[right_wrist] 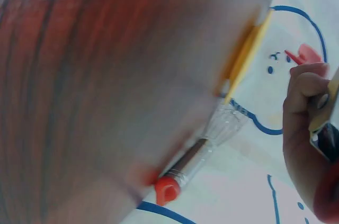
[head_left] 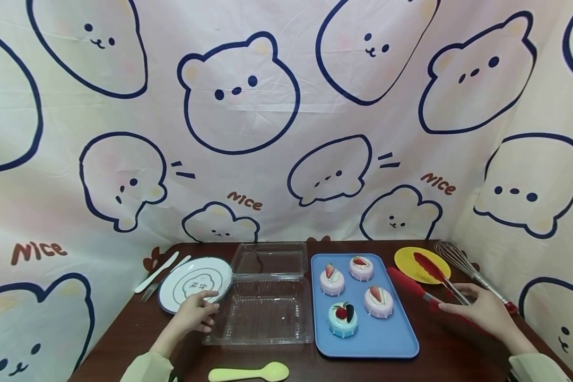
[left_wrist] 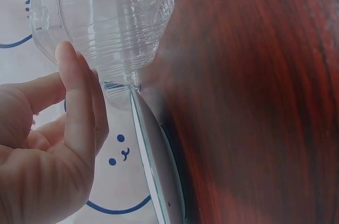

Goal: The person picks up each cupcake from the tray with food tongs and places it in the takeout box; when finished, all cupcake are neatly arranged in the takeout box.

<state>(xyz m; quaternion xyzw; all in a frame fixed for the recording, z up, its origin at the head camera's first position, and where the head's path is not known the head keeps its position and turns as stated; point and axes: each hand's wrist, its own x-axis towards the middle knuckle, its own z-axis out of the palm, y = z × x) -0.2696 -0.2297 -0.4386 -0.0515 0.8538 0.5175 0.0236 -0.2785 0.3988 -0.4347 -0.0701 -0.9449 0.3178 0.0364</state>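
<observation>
My right hand grips a pair of metal tongs with red tips, spread apart and pointing left toward the blue tray. In the right wrist view, fingers curl round the tongs' metal body at the right edge. My left hand hovers with loosely bent fingers between the white plate and the clear plastic box, its lid folded back. The left wrist view has those fingertips close to the box's side, holding nothing. On the tray sit several toy cakes: a blue one and pink ones.
A yellow plate and a whisk lie at the back right. Left of the white plate are a knife and a fork. A light green spoon lies at the front edge. A printed cloth hangs behind the table.
</observation>
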